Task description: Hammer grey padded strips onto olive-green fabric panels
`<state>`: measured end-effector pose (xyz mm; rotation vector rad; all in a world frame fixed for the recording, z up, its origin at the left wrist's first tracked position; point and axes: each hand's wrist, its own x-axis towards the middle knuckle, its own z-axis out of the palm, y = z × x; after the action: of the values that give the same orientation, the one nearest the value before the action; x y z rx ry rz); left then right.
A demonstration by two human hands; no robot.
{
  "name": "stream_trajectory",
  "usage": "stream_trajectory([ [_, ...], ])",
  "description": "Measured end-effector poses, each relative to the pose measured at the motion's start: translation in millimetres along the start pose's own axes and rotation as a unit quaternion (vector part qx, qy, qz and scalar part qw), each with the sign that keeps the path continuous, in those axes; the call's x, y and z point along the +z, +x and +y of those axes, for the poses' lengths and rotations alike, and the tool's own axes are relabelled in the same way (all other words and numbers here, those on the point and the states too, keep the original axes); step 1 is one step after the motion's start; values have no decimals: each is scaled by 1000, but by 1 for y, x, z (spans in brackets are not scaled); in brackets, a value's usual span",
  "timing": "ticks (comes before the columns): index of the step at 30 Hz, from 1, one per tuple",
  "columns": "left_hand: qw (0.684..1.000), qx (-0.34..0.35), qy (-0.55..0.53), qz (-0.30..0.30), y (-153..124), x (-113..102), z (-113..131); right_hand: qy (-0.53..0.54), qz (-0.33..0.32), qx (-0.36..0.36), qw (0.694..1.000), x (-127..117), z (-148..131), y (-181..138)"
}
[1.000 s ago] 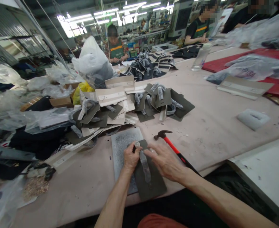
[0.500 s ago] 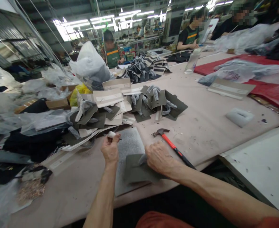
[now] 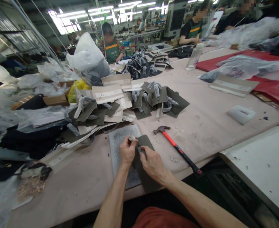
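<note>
- Your L hand [image 3: 127, 151]: grip closed, thumb + fingers pinched round a small stubby tool w/ white rounded end [image 3: 131, 138]; rest of it hidden by fingers. Can't tell if its tip touches the panel.
- Your R hand [image 3: 153, 162]: grip curled in, fingers round a grey film-wrapped strap handle [image 3: 142, 151], mostly covered.
- That strap's on a dark olive flat panel w/ rounded corners [image 3: 149, 183], nr front edge of the pinkish-beige covered desk [image 3: 208, 107]; panel overlaps R edge of a speckled grey rect. slab [image 3: 115, 142].
- To R of panel, apart from your hands: claw hammer w/ dark metal head + red/black handle [image 3: 172, 140], head toward desk centre, handle end out past front edge.
- Small pale bits [image 3: 174, 161] btwn hammer & front edge.
- Beyond slab, twd L edge: messy pile of olive & beige panels [image 3: 108, 94], some w/ wrapped straps.
- Further R, nr front edge: white rounded block w/ slot [image 3: 242, 114].
- Far edge: clear plastic bottle [image 3: 194, 57], upright; co-worker in green apron [image 3: 112, 52] also there.
</note>
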<state>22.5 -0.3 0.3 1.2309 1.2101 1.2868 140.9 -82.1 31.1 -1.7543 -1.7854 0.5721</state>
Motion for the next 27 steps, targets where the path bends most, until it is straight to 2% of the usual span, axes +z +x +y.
stream_trajectory([
  [4, 1000, -17, -10, -14, 7, -2, -9, 23, -5, 17, 1000, 11, 6, -1],
  [7, 1000, -24, 6, -16, 6, -7, -18, 82, -9, 41, 996, 15, 8, -3],
  [10, 999, -20, 27, -31, 3, -10, -22, 159, -8, 16, 987, 4, 14, -6],
  [12, 998, -16, 44, -43, 1, -10, -21, 171, 37, 1, 985, -12, 27, -5],
  [15, 997, -15, 56, -49, 0, -8, -17, 58, 138, 4, 989, -38, 65, -1],
  [17, 997, -15, 60, -49, 0, -6, -15, -71, 156, 33, 985, -53, 98, 2],
  [20, 996, -8, 79, -46, 0, -5, -15, -199, 86, 106, 970, -66, 140, 3],
  [23, 994, -2, 103, -41, -1, -3, -17, -202, 7, 162, 966, -72, 156, 4],
  [25, 992, 6, 123, -32, -3, -1, -18, -119, -34, 209, 970, -75, 151, 8],
  [27, 988, 26, 152, -26, -4, 1, -17, 41, -94, 264, 959, -78, 136, 15],
])
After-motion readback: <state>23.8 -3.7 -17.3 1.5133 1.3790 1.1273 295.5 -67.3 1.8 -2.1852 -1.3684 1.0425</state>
